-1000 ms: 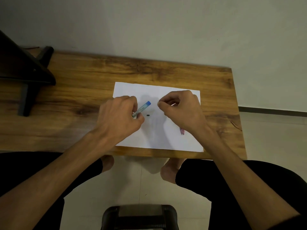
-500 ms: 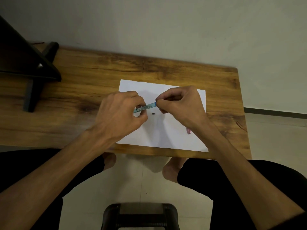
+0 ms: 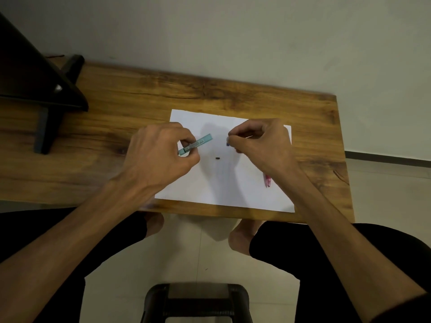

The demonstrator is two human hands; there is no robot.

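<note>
The hands were both busy: the left hand (image 3: 159, 157) gripped the teal tube (image 3: 198, 142), its free end aimed toward two o'clock, while the right hand (image 3: 261, 144), nearer, pinched the blue cap (image 3: 227, 143) at three o'clock from that end.

Tube (image 3: 198, 144) teal, pale label strip along side. Cap (image 3: 227, 142) blue. Tiny bit (image 3: 217, 158) black. Paper (image 3: 224, 190) plain white. Pen (image 3: 267, 180) pink. Table (image 3: 233, 96) warm brown wood grain, dark knots, streaks. Stand (image 3: 46, 127) black. Stool (image 3: 154, 299) black. Wall (image 3: 256, 43) greyish white.

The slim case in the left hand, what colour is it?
The slim case is teal, seen in the head view.
</note>
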